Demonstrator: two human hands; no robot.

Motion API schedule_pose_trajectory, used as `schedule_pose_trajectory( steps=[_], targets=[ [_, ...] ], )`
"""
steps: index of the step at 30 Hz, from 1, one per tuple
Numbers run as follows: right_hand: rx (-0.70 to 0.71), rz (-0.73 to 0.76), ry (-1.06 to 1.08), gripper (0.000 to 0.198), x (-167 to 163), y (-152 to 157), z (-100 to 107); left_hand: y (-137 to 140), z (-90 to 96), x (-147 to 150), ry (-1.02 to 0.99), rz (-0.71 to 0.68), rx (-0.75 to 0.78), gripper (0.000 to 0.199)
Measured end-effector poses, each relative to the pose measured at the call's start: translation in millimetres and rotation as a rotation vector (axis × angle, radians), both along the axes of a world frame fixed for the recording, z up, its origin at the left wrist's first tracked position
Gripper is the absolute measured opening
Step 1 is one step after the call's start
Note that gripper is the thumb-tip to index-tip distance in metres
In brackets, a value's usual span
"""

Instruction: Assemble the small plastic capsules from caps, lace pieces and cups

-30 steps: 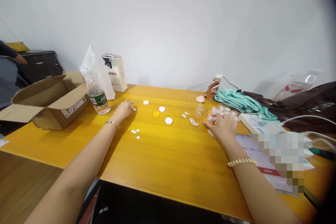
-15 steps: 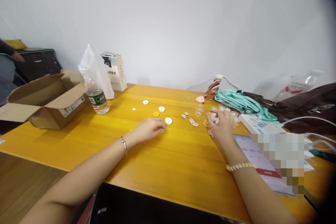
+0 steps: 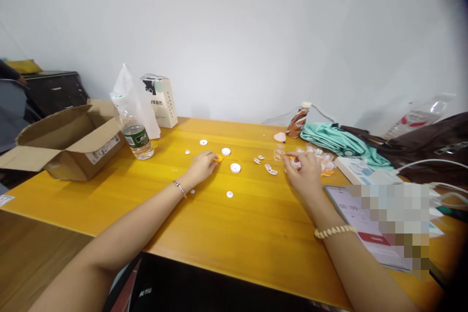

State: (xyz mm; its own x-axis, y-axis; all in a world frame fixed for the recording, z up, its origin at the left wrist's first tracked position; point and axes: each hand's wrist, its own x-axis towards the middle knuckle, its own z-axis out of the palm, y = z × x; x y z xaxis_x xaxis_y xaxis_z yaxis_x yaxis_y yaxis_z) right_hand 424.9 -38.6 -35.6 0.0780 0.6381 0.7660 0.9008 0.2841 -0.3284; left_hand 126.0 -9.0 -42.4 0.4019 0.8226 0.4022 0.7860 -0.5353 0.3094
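My left hand (image 3: 203, 167) is at the middle of the table, its fingertips closed on a small yellow disc (image 3: 218, 159), partly hidden by them. Two white round discs lie close by, one behind (image 3: 225, 151) and one to the right (image 3: 235, 168). A flat white ring (image 3: 204, 142) is farther back, with a small white knobbed piece (image 3: 187, 152) to its left. My right hand (image 3: 305, 173) hovers at a pile of clear and orange plastic pieces (image 3: 325, 158), thumb and forefinger apart. White perforated pieces (image 3: 270, 169) and clear rings (image 3: 278, 155) lie left of it.
An open cardboard box (image 3: 76, 146), a water bottle (image 3: 138, 139) and a paper bag (image 3: 166, 102) stand at left. At right are a brown drink bottle (image 3: 299, 121), green cloth (image 3: 329, 139), a phone (image 3: 361, 224) and cables. A small white disc (image 3: 229, 194) lies nearer me.
My left hand has moved left and slightly back, from beside the white disc to the yellow disc. A small white disc now shows in front of it. My right hand has shifted slightly.
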Motion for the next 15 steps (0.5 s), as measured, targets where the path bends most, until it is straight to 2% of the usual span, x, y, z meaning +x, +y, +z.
schedule_pose_trajectory(
  steps=[4,7,9,12,15],
  targets=[
    [0.027,0.033,-0.010,0.022,-1.6,1.2,-1.7,13.2,-8.8,-1.1,0.063,0.021,0.008,0.019],
    [0.031,0.076,0.012,0.020,-3.5,-1.5,-0.6,7.6,-3.5,1.9,0.088,-0.004,0.020,0.020],
    [0.034,0.113,0.029,0.018,-5.7,-4.7,0.5,-4.2,6.2,2.4,0.099,-0.121,0.008,0.018],
    [0.040,0.163,0.048,0.015,-9.6,-9.7,1.3,-28.3,25.6,0.5,0.061,-0.461,-0.074,0.017],
    [0.039,0.199,0.056,0.014,-12.9,-12.7,1.7,-46.7,39.9,-0.7,0.027,-0.608,-0.141,0.018]
  ],
)
